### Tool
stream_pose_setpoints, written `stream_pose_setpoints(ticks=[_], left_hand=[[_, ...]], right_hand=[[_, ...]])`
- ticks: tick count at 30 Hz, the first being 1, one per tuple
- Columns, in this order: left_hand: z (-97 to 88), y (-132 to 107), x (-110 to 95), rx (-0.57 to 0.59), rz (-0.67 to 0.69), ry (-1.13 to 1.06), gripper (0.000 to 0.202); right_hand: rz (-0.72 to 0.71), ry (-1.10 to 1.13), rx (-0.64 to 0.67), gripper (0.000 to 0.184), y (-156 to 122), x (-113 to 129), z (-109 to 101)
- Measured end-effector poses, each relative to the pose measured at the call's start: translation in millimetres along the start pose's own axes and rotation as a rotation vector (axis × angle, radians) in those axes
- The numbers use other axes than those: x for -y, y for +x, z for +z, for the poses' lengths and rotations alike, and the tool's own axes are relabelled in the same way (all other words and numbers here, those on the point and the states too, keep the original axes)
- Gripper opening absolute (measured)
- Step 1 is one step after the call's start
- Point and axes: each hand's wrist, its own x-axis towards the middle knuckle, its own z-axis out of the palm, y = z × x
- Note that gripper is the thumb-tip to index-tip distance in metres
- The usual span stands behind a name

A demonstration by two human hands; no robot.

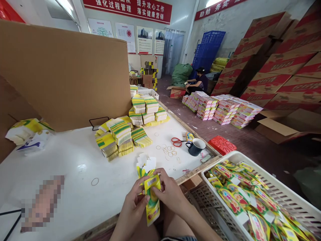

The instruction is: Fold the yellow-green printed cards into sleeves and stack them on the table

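In front of me I hold a narrow yellow and green packet (153,209) with a barcode near its upper end. My left hand (135,201) grips its left side between thumb and fingers. My right hand (170,189) is closed on its right edge, thumb on the front. Just beyond my fingers on the white table (75,204) lie yellow cardboard pieces with white flaps (146,164), partly hidden by my hands. To the right, a white plastic basket (234,154) holds many similar yellow and green packets.
Bundled stacks of flat cartons (120,132) stand farther back. Rubber bands (169,150), red-handled scissors (177,142) and a dark mug (195,149) lie near the right edge. A large cardboard sheet (67,73) rises at left. Another person (200,82) sits beyond stacked boxes (218,107).
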Motion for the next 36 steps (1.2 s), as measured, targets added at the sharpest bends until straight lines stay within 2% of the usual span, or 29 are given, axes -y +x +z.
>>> stream_pose_setpoints(ticks=[8,13,17,19,21,23,24,25,26,28,30,33,36], left_hand=[[0.0,4.2,-0.6,-0.016,-0.032,-0.084,0.044],[-5.1,5.0,-5.1,-0.002,-0.064,-0.176,0.043],[10.8,12.9,1.4,0.036,-0.024,-0.156,0.039],[18.5,20.2,8.7,0.015,0.017,-0.062,0.041],[16.4,28.4,18.5,-0.079,0.040,0.161,0.045],[2.7,35.8,30.9,-0.215,0.024,0.410,0.049],[-6.8,38.6,38.1,-0.267,0.000,0.467,0.050],[-16.7,40.6,45.6,-0.307,-0.036,0.516,0.049],[-25.6,41.8,53.3,-0.340,-0.077,0.559,0.049],[-37.4,41.8,67.8,-0.360,-0.154,0.615,0.048],[-39.7,39.3,79.0,-0.356,-0.211,0.629,0.047],[-32.9,34.7,87.0,-0.365,-0.254,0.574,0.048],[-26.5,33.1,85.7,-0.367,-0.271,0.434,0.045]], right_hand=[[0.014,-0.058,-0.045,0.039,1.0,0.7,-1.0],[-0.111,0.193,-0.023,0.025,2.6,-9.2,-6.4],[-0.080,0.382,-0.090,0.017,-0.8,-16.4,-9.1],[-0.066,0.310,-0.138,0.016,-6.9,-23.1,-25.9],[-0.058,0.086,-0.254,0.017,-16.0,-35.1,-56.7],[-0.028,-0.221,-0.445,0.020,-25.5,-51.1,-91.3],[0.014,-0.357,-0.541,0.021,-29.1,-59.2,-104.5],[0.065,-0.434,-0.578,0.024,-31.0,-66.2,-112.2],[0.113,-0.452,-0.553,0.026,-30.8,-71.6,-112.9],[0.193,-0.365,-0.378,0.027,-24.2,-76.1,-93.0],[0.204,-0.292,-0.236,0.023,-12.3,-71.9,-53.2],[0.202,-0.257,-0.132,0.016,1.4,-56.5,7.7],[0.181,-0.236,-0.075,0.008,2.4,-44.7,38.0]])
